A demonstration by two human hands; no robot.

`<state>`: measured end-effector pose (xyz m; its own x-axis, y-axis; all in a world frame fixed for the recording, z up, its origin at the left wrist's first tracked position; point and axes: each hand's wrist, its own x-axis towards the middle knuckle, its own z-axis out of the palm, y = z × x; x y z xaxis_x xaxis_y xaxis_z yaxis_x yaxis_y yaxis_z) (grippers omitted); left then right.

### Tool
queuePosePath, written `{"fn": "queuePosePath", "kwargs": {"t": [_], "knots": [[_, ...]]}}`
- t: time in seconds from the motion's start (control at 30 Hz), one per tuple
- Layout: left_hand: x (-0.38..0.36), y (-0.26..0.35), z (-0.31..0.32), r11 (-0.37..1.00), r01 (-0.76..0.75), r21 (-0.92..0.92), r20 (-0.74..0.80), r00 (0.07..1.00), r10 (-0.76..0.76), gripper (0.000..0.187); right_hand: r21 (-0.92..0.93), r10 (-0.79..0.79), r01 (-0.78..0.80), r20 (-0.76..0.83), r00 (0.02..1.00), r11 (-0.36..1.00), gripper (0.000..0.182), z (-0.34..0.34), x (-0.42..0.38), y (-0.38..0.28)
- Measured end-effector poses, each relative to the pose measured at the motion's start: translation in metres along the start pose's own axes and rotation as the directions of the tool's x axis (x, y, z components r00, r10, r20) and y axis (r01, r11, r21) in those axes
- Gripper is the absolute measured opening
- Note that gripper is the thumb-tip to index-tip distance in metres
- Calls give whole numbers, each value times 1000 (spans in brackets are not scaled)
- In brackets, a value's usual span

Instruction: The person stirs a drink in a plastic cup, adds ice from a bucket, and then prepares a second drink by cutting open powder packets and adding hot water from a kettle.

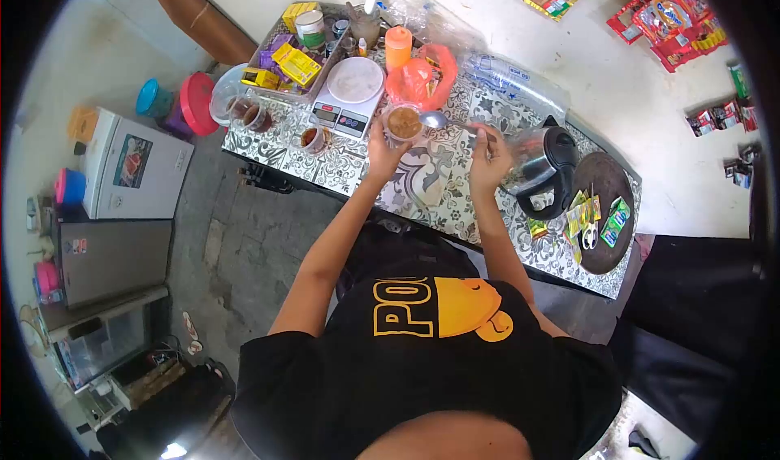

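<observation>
Small clear cup [404, 124] of brown powder or paste, raised just above the patterned countertop [422, 192], in front of the white digital scale [351, 94]. Left hand [382, 153] wrapped around the cup from below, fingers closed on its wall. Right hand [489, 158] pinched shut on the handle of a metal spoon [443, 120], bowl of the spoon hovering just beside the cup's rim. Close behind: orange plastic bag [422, 76] and an orange bottle [397, 47]. To the left of the scale, several small glasses [313, 139] holding dark contents; a tray of yellow boxes [291, 60] further back. To the right, a steel electric kettle [543, 161], near the right wrist, then a round dark tray [605, 216] with sachets.

Likely risks: brown contents spilling over the rim onto the countertop if the cup tilts or the spoon digs too hard; a loose one-handed hold letting the cup slip; right forearm brushing the kettle while swinging back.
</observation>
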<state>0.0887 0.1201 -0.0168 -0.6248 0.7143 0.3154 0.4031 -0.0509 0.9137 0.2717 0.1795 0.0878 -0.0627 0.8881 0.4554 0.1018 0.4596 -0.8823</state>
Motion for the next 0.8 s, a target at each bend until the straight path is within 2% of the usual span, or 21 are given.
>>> {"fn": "queuePosePath", "kwargs": {"t": [0.03, 0.07, 0.1, 0.17, 0.2, 0.23, 0.3, 0.33, 0.37, 0.43, 0.5, 0.53, 0.57, 0.63, 0.7, 0.73, 0.8], "knots": [[0, 1, -2, 999, 31, 19, -13, 999, -31, 79, 40, 106, -107, 10, 994, 993, 18, 1, 0, 2], [-6, 2, -8, 997, 64, 32, 24, 998, -65, 78, 65, 128, -125, -38, 991, 990, 19, 0, -2, 2], [-7, 7, -14, 997, 68, 37, 9, 998, -68, 78, 72, 126, -124, -23, 992, 990, 19, 1, -1, -4], [-15, 16, -26, 998, 69, -1, -15, 997, -69, 76, 223, 113, -83, -123, 986, 971, 19, -1, 2, -16], [-21, 18, -35, 997, 69, 36, -24, 997, -68, 74, 261, 79, -45, -119, 990, 964, 20, 0, 5, -20], [-28, 17, -42, 996, 76, 39, -31, 997, -74, 74, 263, 81, -50, -109, 991, 964, 20, 0, 6, -19], [-45, 15, -59, 992, 123, 27, -105, 987, -120, 71, 47, 172, -173, 11, 985, 984, 20, 0, 6, -16], [-62, 14, -76, 976, 213, 41, -142, 968, -206, 64, 47, 170, -171, 38, 985, 984, 20, 1, 6, -16], [-72, 12, -84, 968, 248, 45, -172, 956, -237, 53, 126, 136, -136, 9, 991, 983, 20, 2, 7, -16], [-89, 0, -100, 965, 258, -51, -257, 930, -262, 42, 277, 85, -68, -51, 995, 958, 19, 3, 8, -20], [-107, -4, -117, 911, 384, -150, -282, 867, -411, 33, 279, 60, -49, -33, 998, 959, 20, 0, 12, -20], [-112, -3, -122, 934, 336, -125, -353, 865, -358, 26, 239, 64, -57, -22, 998, 969, 20, 2, 14, -18], [-117, -3, -125, 917, 364, -163, -379, 835, -399, 22, 198, 68, -64, -13, 998, 978, 19, 5, 17, -14], [-125, -8, -131, 890, 391, -234, -384, 804, -454, 20, 197, 90, -98, 49, 995, 975, 19, 9, 20, -1], [-128, -9, -132, 887, 370, -275, -393, 799, -455, 20, 247, 24, -23, -2, 1000, 969, 19, 16, 25, 5], [-128, -2, -134, 884, 353, -307, -381, 805, -454, 19, 278, 34, -37, 17, 999, 960, 19, 18, 31, -7], [-129, 10, -138, 854, 418, -309, -336, 792, -509, 19, 294, 9, -12, 9, 1000, 956, 19, 29, 43, -39]]}}
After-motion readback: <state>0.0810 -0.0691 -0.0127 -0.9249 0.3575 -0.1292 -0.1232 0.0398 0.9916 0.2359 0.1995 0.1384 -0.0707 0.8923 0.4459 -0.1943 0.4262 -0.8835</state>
